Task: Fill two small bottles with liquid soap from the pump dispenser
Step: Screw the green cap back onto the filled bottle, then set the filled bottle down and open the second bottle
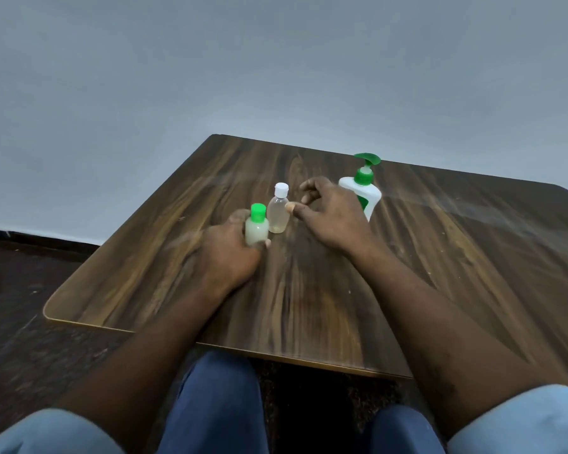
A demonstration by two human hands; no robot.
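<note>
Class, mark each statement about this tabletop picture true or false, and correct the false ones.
1. The left hand grips the green-capped bottle. True.
2. The white-capped bottle lies on its side. False: it stands upright on the table.
3. The pump dispenser has a green pump head. True.
4. The right hand presses the pump. False: it is beside the white-capped bottle, fingers loosely spread, off the pump head.
5. Both small bottles have their caps off. False: each has its cap on.
</note>
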